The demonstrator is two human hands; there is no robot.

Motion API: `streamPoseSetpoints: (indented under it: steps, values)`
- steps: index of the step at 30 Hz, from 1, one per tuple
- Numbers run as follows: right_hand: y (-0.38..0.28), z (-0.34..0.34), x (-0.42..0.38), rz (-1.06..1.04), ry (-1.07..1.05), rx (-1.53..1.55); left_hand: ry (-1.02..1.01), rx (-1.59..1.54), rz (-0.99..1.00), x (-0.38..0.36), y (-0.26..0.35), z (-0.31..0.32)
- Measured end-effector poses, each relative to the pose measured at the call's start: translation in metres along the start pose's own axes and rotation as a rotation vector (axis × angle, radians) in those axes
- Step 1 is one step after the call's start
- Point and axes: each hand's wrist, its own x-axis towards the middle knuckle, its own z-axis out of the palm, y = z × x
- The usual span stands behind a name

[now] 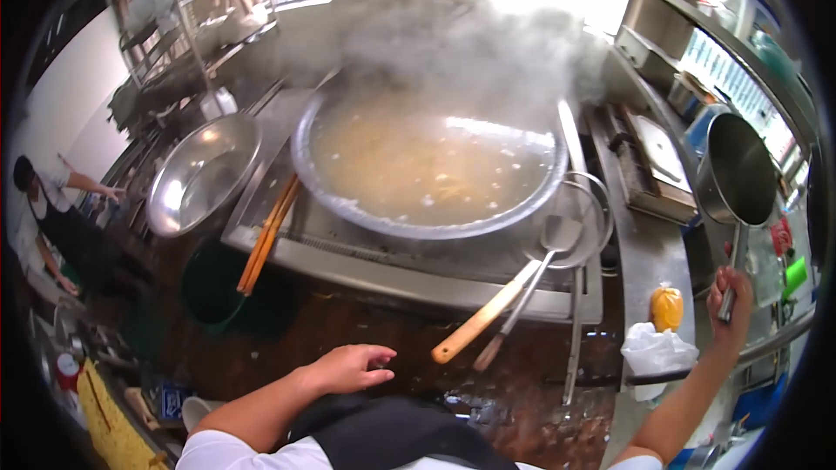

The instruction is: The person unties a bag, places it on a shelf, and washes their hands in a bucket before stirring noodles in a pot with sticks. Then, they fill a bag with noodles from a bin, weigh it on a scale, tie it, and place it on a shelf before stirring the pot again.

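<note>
A large round pan [435, 165] of cloudy, steaming liquid sits in the metal stove top [383, 274]. My right hand [730, 296] is wrapped round the handle of a deep metal pot [738, 170], raised at the right with its opening tilted toward me. My left hand [353, 369] hangs in front of the stove, thumb apart from the fingers, holding nothing. Long wooden sticks [268, 235] lean on the pan's left side. A spatula [557, 233] and a wooden-handled strainer [488, 312] rest at its lower right.
An empty metal bowl [205, 176] is at the left, above a dark green bin [218, 283]. A side counter at the right bears a yellow bag [666, 307] and a white plastic bag [657, 350]. Another person [70, 226] in a dark apron stands far left.
</note>
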Motion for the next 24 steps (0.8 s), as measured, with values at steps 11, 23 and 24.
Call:
streamPoseSetpoints:
  steps: [11, 23, 24]
  values:
    - [0.145, 0.384, -0.184, 0.691, -0.951, 0.034, -0.048, 0.094, -0.122, -0.119, -0.219, -0.053]
    - [0.56, 0.854, -0.407, 0.086, -1.478, -1.419, 0.581, -0.622, -0.665, -0.349, -0.513, -0.096]
    - [0.592, 0.865, -0.416, 0.141, -1.391, -1.476, 0.572, -0.631, -0.657, -0.362, -0.526, -0.093]
